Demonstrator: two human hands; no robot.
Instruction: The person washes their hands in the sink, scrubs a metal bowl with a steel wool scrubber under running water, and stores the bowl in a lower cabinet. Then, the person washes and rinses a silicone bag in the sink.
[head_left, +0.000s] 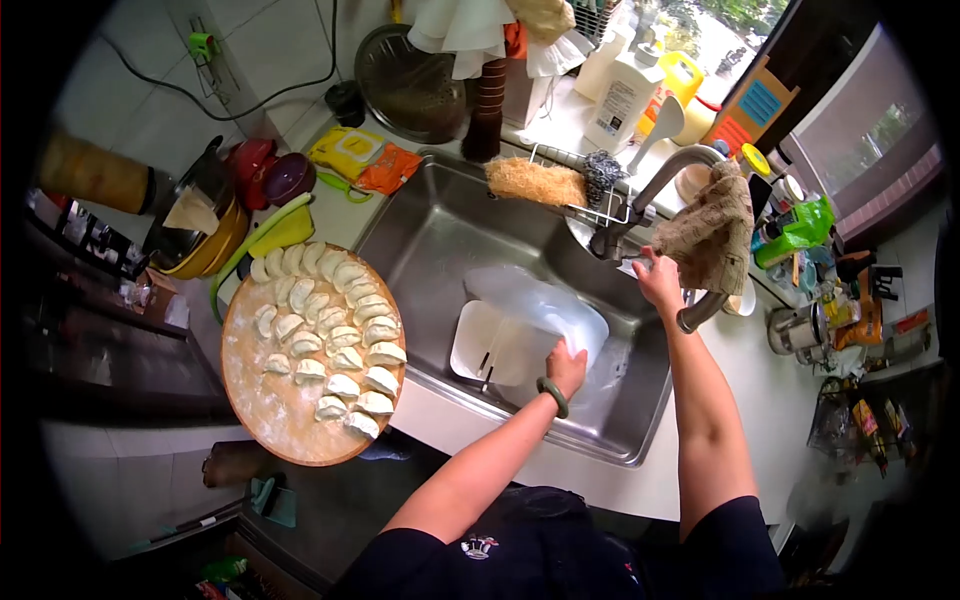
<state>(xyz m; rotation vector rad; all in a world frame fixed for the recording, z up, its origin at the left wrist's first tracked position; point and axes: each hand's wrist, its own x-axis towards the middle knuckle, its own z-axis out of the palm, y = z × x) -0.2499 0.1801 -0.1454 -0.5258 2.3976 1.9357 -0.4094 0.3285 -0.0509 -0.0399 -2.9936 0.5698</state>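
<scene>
Head view: left hand [566, 366] gripping white plastic sheet [545, 305], holding it inside sink [440, 235] | right hand [660, 280] closing around faucet handle [625, 235] | sheet lying over white cutting board [490, 345] | round dumpling board [262, 390] resting on counter left of sink.

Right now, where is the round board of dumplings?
In the head view, the round wooden board of dumplings sits on the counter left of the sink, below the yellow bowl.

home kitchen | steel sink [420, 250] | faucet [670, 175] | dumplings [335, 330] on board [260, 400]
</scene>
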